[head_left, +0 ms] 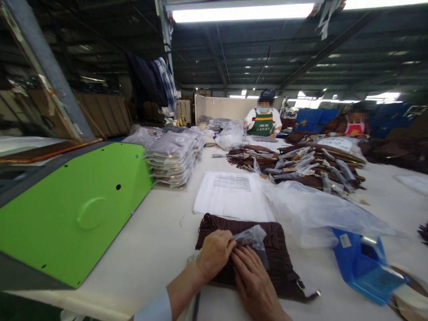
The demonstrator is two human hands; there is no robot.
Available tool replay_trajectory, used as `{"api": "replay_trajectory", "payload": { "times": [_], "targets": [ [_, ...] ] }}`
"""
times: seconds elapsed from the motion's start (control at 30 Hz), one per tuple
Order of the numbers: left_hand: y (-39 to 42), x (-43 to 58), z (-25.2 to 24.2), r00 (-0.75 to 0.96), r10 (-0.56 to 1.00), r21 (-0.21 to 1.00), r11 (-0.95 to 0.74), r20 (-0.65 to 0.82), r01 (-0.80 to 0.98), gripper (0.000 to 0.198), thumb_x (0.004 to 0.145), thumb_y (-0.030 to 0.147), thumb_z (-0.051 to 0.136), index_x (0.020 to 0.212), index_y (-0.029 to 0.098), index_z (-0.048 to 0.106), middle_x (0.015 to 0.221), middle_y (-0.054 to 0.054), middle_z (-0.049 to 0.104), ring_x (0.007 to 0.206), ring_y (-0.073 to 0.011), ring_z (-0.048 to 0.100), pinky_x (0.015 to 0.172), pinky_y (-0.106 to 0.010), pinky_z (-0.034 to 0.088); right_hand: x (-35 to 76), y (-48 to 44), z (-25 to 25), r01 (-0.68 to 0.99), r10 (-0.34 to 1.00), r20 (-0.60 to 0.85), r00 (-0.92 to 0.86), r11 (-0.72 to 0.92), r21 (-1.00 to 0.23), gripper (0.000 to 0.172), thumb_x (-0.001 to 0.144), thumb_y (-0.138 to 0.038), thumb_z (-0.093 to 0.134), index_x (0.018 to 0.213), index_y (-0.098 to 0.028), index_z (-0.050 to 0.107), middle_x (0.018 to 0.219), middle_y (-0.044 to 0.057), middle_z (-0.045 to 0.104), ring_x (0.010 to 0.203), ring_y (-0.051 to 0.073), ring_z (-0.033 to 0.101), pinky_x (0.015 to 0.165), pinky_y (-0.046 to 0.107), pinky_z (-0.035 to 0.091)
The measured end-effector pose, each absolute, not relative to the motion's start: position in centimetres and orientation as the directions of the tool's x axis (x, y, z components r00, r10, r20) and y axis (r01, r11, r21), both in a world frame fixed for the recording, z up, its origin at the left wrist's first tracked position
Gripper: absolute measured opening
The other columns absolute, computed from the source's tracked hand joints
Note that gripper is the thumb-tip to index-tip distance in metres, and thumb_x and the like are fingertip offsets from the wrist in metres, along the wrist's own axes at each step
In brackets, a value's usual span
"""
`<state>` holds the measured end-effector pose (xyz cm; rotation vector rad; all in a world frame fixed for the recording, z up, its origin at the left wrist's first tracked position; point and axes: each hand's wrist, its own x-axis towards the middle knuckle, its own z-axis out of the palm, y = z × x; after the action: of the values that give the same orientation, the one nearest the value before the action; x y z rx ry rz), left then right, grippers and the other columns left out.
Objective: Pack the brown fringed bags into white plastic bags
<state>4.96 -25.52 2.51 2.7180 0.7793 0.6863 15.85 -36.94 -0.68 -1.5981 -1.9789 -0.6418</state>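
A dark brown fringed bag [277, 249] lies flat on the white table before me, with a metal ring and a short strap end at its lower right corner. On top of it is a crumpled, translucent grey plastic wrap [256, 238]. My left hand [216, 252] is closed, its curled fingers pinching the wrap's left edge. Beside it my right hand [252, 276] lies over the bag with fingers stretched out, the tips touching the wrap close to the left fingers. What is under the fingertips is hidden.
A blue tape dispenser [368, 263] stands at right. White plastic bags [234, 194] lie behind the brown bag. Farther back are a pile of brown fringed bags [301, 165] and stacked packed goods [172, 156]. A green machine panel [83, 209] is at left. Two people work beyond.
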Motion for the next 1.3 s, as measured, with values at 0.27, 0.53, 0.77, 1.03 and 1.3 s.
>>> {"api": "replay_trajectory", "payload": {
  "times": [0.27, 0.53, 0.77, 1.03, 1.3],
  "targets": [
    [-25.4, 4.5, 2.0, 0.8, 0.521, 0.424, -0.823, 0.297, 0.378, 0.009, 0.079, 0.009, 0.051, 0.083, 0.016, 0.056, 0.088, -0.006, 0.062, 0.085, -0.0207, 0.055, 0.079, -0.034, 0.046, 17.4, -36.5, -0.3, 0.991, 0.699, 0.714, -0.042, -0.065, 0.121, 0.043, 0.084, -0.023, 0.046, 0.127, -0.018, 0.047, 0.126, 0.007, 0.055, 0.118, 0.023, 0.047, 0.101, 0.041, 0.029],
    [-21.2, 0.5, 5.7, 0.632, 0.742, 0.686, -0.58, 0.224, 0.438, 0.014, 0.075, 0.015, 0.05, 0.085, 0.019, 0.059, 0.091, -0.002, 0.063, 0.087, -0.0145, 0.057, 0.079, -0.025, 0.044, 18.0, -36.0, -1.0, 0.972, 0.769, 0.638, -0.028, -0.127, 0.197, 0.043, 0.088, -0.031, 0.039, 0.128, -0.016, 0.044, 0.13, 0.007, 0.052, 0.119, 0.021, 0.046, 0.103, 0.038, 0.021],
    [-20.7, -4.3, 3.7, 0.374, 0.926, 0.782, -0.193, -0.055, 0.592, 0.017, 0.075, 0.024, 0.047, 0.065, 0.016, 0.058, 0.058, 0.0, 0.06, 0.06, -0.0151, 0.058, 0.058, -0.025, 0.043, 17.9, -36.0, -1.1, 0.986, 0.767, 0.641, -0.018, -0.092, 0.138, 0.046, 0.088, -0.03, 0.036, 0.132, -0.018, 0.038, 0.132, 0.008, 0.049, 0.123, 0.023, 0.042, 0.103, 0.042, 0.023],
    [-21.2, -0.3, 3.1, 0.319, 0.909, 0.838, 0.057, -0.268, 0.543, 0.017, 0.065, 0.031, 0.058, 0.062, 0.015, 0.053, 0.06, -0.002, 0.059, 0.063, -0.0173, 0.056, 0.05, -0.023, 0.036, 17.9, -36.1, -0.9, 0.973, 0.771, 0.635, -0.046, -0.108, 0.202, 0.048, 0.088, -0.03, 0.037, 0.134, -0.015, 0.037, 0.132, 0.009, 0.05, 0.12, 0.023, 0.044, 0.103, 0.042, 0.024],
    [-21.2, -0.4, 3.7, 0.503, 0.769, 0.896, 0.2, -0.394, 0.396, 0.015, 0.057, 0.021, 0.051, 0.067, 0.014, 0.059, 0.054, 0.003, 0.057, 0.056, -0.0146, 0.055, 0.051, -0.023, 0.04, 17.5, -35.9, -0.7, 0.967, 0.789, 0.611, -0.064, -0.101, 0.232, 0.05, 0.087, -0.031, 0.04, 0.133, -0.011, 0.038, 0.131, 0.01, 0.05, 0.121, 0.023, 0.044, 0.101, 0.04, 0.025]
  ]
}}
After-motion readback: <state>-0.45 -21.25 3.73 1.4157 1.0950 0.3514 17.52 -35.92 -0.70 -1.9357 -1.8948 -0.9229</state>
